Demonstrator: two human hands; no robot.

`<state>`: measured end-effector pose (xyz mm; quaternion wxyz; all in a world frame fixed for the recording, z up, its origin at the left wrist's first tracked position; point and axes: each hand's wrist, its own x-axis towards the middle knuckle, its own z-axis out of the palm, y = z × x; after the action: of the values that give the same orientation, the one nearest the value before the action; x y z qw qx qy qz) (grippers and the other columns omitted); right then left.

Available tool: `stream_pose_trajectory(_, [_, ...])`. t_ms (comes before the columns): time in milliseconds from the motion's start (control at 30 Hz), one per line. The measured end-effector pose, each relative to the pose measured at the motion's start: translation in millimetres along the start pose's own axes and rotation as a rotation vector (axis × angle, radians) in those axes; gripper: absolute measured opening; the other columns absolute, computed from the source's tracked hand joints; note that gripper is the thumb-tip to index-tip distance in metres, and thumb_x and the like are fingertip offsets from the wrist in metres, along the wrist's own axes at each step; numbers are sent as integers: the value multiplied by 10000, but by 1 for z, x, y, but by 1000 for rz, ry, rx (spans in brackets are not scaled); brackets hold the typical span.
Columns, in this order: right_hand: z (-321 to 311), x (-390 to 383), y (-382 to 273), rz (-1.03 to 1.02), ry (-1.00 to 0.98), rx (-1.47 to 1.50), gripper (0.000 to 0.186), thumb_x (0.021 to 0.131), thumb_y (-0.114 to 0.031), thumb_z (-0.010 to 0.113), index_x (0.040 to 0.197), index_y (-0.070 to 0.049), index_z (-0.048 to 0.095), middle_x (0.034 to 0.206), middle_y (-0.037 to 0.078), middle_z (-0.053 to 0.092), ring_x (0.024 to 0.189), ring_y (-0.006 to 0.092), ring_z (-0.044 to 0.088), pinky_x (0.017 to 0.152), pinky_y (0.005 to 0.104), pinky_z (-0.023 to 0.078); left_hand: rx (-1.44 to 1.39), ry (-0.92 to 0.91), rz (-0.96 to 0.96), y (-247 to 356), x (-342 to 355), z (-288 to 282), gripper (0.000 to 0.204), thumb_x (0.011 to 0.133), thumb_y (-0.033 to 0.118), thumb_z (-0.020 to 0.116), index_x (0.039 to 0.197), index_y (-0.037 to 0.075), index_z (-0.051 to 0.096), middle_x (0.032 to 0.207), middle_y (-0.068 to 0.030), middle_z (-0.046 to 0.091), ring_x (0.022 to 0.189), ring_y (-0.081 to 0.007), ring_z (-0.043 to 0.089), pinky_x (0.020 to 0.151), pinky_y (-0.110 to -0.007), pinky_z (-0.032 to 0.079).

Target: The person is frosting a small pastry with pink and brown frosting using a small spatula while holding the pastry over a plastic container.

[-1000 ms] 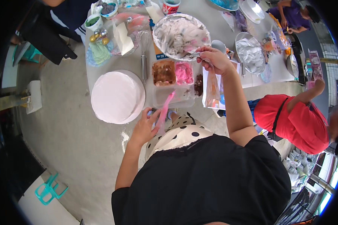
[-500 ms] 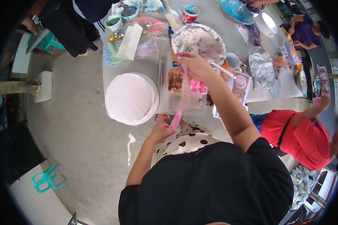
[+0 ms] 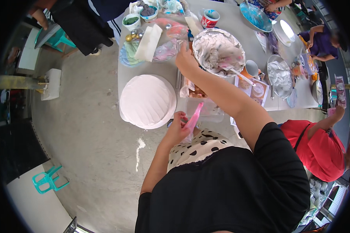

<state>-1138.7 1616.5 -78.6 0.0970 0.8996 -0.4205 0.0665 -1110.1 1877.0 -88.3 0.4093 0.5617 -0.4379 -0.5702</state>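
My left hand [image 3: 177,131], low in front of the table edge, has its fingers closed round a pink-tipped clear piping bag [image 3: 196,116]. Stretched over the table, my right hand [image 3: 187,60] is closed beside a whisk [image 3: 178,79], against the foil-lined bowl of pale cream [image 3: 218,50]. What its fingers hold is hidden. Below that hand a crumpled translucent bag [image 3: 185,87] lies at a box of brown and pink stuff, partly covered by my forearm. A round cake with smooth pale pink icing [image 3: 147,101] sits to the left.
Filled bags in pastel colours [image 3: 169,51], a white slab [image 3: 149,42] and tubs of green and grey icing [image 3: 132,22] crowd the far left. On the right are a mug [image 3: 251,68], printed sheets [image 3: 259,93] and a bowl of white cream [image 3: 280,77]. A person in red [image 3: 315,149] stands right.
My right hand has moved farther over the table, toward the whisk and bowl. The bag that hung from it is now down by the box. My left hand still holds the pink-tipped bag, now raised slightly.
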Motion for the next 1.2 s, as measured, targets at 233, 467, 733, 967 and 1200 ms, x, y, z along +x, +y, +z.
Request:
stream_pose_trajectory(233, [17, 4, 7, -39, -290, -91, 231, 708, -88, 596, 915, -7, 659, 1161, 229, 481, 894, 306, 576, 678, 370, 523, 17, -54, 0, 4, 4, 5, 570, 704, -52, 560, 1179, 20, 251, 1030, -120, 421, 784, -141, 504, 698, -274, 455])
stream_pose_trajectory(467, [-3, 19, 23, -175, -315, 85, 154, 717, -112, 582, 812, -34, 675, 815, 135, 661, 823, 286, 646, 715, 382, 514, -171, -128, 29, 15, 16, 15, 505, 749, -89, 539, 1163, 61, 293, 1038, -108, 435, 788, -115, 515, 673, -243, 453])
stream_pose_trajectory(733, [-129, -64, 77, -80, -111, 705, 139, 711, -142, 577, 721, -7, 606, 686, 158, 624, 671, 327, 616, 614, 417, 483, -231, -150, -106, 37, 28, 8, 291, 819, 44, 603, 1080, 2, 482, 968, -55, 513, 773, -89, 515, 674, -212, 442])
stream_pose_trajectory(967, [-127, -197, 69, 59, -338, 1151, 431, 686, -203, 721, 1023, -11, 534, 931, 138, 564, 845, 227, 558, 726, 317, 469, -627, -229, -180, 71, 53, 20, 484, 807, 63, 637, 1228, -23, 416, 1074, -99, 551, 955, -149, 541, 805, -240, 463])
stream_pose_trajectory(1200, [-90, -211, 52, 737, 4, 1706, 217, 695, 13, 596, 902, 25, 530, 721, 68, 564, 606, 124, 556, 553, 263, 469, -150, 20, 108, 87, 66, 29, 348, 790, -59, 571, 1088, 7, 403, 1052, -140, 534, 862, -158, 567, 746, -265, 493])
